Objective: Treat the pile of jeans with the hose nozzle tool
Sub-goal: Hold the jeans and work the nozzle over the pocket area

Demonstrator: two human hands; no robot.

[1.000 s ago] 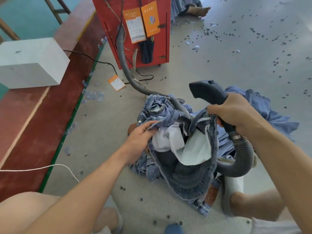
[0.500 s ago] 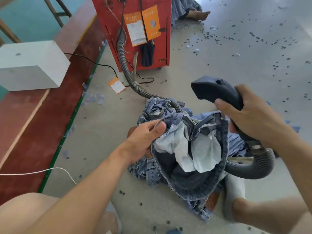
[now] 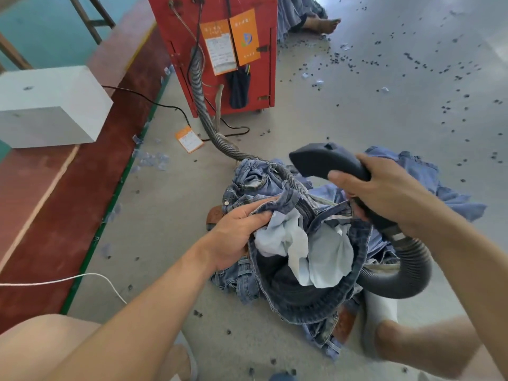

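A pile of blue jeans (image 3: 247, 276) lies on the grey floor in front of me. The top pair (image 3: 310, 303) is held open at the waistband, its white pocket linings (image 3: 310, 248) showing. My left hand (image 3: 236, 237) grips the left side of that waistband. My right hand (image 3: 384, 196) grips the black hose nozzle tool (image 3: 327, 158) by its handle and also pinches the waistband's right side. The nozzle head points left, above the jeans. Its ribbed hose (image 3: 412, 268) loops under my right wrist and runs back to the red machine.
A red machine (image 3: 220, 50) stands at the back with the hose (image 3: 200, 105) and cables leaving it. A white block (image 3: 49, 105) sits on a red raised strip at left. Small dark bits are scattered over the floor. My bare legs and a white slipper (image 3: 379, 309) flank the pile.
My right hand has lifted the nozzle up and to the right, off the jeans opening. My left hand has closed tighter on the waistband and drawn it slightly toward me.
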